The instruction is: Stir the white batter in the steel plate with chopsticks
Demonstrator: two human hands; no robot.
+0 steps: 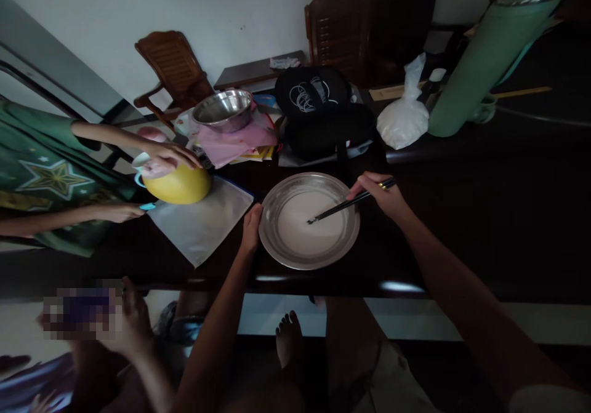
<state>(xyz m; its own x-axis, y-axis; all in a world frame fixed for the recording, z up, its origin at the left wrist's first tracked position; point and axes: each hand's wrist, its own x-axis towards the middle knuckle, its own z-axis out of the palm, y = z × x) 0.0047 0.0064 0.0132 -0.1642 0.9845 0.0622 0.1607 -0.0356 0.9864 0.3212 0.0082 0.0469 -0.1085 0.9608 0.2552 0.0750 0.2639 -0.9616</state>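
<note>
On the dark table in front of me stands a round metal bowl with a white, milky liquid in it. My left hand grips the bowl's rim on the left side, its thumb on top. In my right hand are black chopsticks with gold bands, held close together and slanting down to the left. Their tips reach the liquid near the middle of the bowl. What my left fingers do under the rim is hidden.
At left another person's hands rest by a yellow rounded thing on a translucent sheet. Behind the bowl are a black case, a steel basin, a tied bag of white powder and a tall green flask.
</note>
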